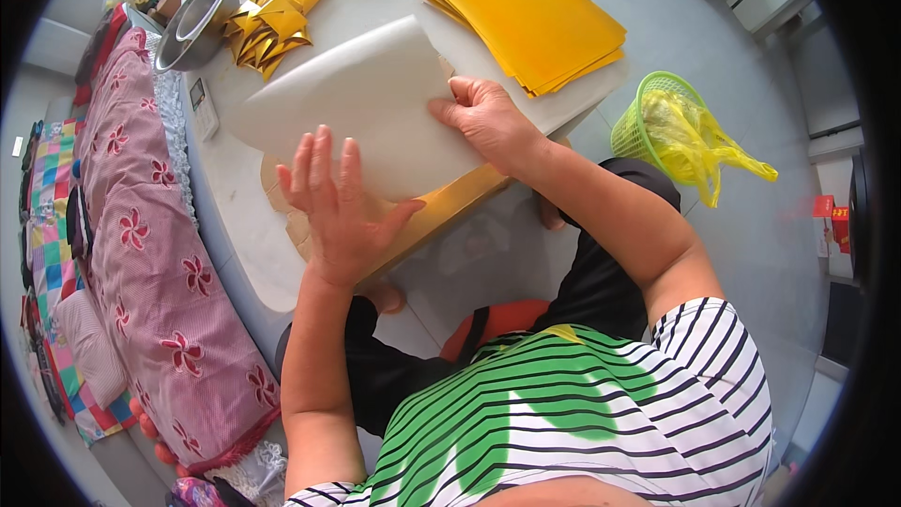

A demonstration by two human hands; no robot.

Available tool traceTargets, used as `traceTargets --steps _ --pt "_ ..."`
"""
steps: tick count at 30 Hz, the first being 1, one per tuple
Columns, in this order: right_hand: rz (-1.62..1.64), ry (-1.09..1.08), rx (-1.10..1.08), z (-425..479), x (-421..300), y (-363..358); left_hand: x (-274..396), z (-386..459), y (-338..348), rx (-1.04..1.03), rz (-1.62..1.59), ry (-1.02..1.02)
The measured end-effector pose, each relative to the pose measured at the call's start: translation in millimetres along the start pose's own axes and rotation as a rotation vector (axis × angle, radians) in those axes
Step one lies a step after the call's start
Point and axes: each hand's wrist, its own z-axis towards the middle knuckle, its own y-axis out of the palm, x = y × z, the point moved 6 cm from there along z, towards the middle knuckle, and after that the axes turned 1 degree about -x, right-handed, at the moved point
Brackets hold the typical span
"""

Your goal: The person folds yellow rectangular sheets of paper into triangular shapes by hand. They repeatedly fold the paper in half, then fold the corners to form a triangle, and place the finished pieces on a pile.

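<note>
A large sheet of paper (366,105), white side up and curled at its far edge, lies before me over brown cardboard (274,186) at the table's near edge. My right hand (486,116) pinches the sheet's right side between thumb and fingers. My left hand (345,208) is spread, palm down, over the sheet's near left part, its fingers apart; whether it touches the paper I cannot tell. A golden strip (429,215) shows along the near edge. Beyond my right hand lies a stack of golden-yellow sheets (524,14). Folded gold paper pieces (274,21) are heaped at the far left.
A metal bowl (193,24) and a white remote control (203,109) are on the table's left side. A green basket (630,130) with a yellow plastic bag (676,127) stands right of the table. A sofa with a pink flowered cover (141,169) runs along the left.
</note>
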Motion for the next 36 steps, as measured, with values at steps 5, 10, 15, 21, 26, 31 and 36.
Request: traceTargets --steps 5,10,15,21,26,31,36 --pt "-0.197 0.113 -0.013 3 14 0 15 -9 9 -0.120 -0.031 0.045" --pt "-0.495 0.081 0.002 6 14 -4 6 -18 16 -0.212 -0.002 0.032" --pt "-0.476 0.079 -0.001 12 23 -6 -1 -22 23 -0.296 0.010 -0.077" --pt "-0.309 0.027 0.059 11 8 -10 -9 -23 28 -0.256 0.088 -0.140" --pt "-0.185 -0.085 0.108 20 5 -24 -28 -24 26 -0.162 0.133 -0.168" --pt "-0.187 0.014 0.095 21 9 -26 -51 -17 3 -0.066 0.214 -0.149" --pt "-0.411 0.116 0.018 15 15 -15 -45 -19 -3 -0.176 0.174 -0.124"
